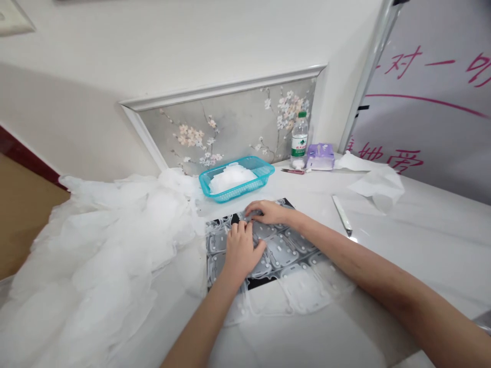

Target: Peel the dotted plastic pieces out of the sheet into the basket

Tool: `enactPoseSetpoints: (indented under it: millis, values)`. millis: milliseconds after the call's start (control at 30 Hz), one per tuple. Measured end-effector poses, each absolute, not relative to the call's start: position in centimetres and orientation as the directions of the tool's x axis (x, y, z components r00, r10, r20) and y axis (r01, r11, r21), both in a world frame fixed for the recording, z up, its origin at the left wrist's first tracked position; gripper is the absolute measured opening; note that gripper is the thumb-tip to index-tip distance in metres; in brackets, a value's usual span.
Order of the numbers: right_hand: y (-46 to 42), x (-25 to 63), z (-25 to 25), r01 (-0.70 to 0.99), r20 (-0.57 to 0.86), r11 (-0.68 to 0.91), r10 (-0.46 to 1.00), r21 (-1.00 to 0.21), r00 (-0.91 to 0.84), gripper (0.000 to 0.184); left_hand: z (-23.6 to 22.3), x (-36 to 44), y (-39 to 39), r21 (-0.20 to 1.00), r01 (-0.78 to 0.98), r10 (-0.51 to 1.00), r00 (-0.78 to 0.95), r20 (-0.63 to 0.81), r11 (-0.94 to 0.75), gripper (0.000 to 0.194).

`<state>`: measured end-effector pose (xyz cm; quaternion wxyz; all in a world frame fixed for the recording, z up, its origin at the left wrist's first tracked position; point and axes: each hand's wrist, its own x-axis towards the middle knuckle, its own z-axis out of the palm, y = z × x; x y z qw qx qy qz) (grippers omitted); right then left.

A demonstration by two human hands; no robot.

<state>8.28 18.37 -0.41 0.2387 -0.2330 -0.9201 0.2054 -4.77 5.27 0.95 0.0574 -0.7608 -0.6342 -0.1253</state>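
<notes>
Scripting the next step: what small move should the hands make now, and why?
Probably nudge the clear plastic pieces straighter with the right hand, left hand steadying: both hands are close together over them, and the black mat shows unevenly around the pieces.

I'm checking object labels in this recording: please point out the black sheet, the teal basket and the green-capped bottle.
Black sheet [263, 282]: head view, on a bare patch near its front edge.
Teal basket [238, 193]: head view, on its front wall.
Green-capped bottle [299, 144]: head view, on its label.
</notes>
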Motion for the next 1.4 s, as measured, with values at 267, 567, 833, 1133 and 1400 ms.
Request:
enactPoseSetpoints:
  millis: [267, 567, 833, 1133, 1400]
  values:
    - [17.7, 8.1, -0.4, 0.481, 0.341, 0.789, 0.604, -0.383, -0.72, 0.025, 0.5, -5.2, 5.6, 0.15, 0.956, 0.948, 0.215, 0.235, -0.254, 0.049]
    - [16.9, 7.5, 0.0, 0.674, 0.332, 0.689, 0.722, -0.267, -0.607, 0.026, 0.9, -5.4, 5.8, 0.144, 0.946, 0.933, 0.245, 0.262, -0.289, 0.045]
    - [17.0, 7.5, -0.5, 0.675, 0.374, 0.677, 0.731, -0.293, -0.571, 0.028, 1.1, -5.6, 5.9, 0.116, 0.936, 0.912, 0.287, 0.294, -0.332, 0.041]
    - [17.9, 8.4, -0.8, 0.433, 0.432, 0.848, 0.529, -0.306, -0.73, 0.034, 0.2, -6.0, 6.1, 0.121, 0.936, 0.917, 0.289, 0.277, -0.332, 0.041]
    - [18.0, 8.3, -0.7, 0.502, 0.437, 0.841, 0.535, -0.2, -0.723, 0.017, 0.6, -5.9, 5.9, 0.147, 0.937, 0.923, 0.268, 0.277, -0.316, 0.04]
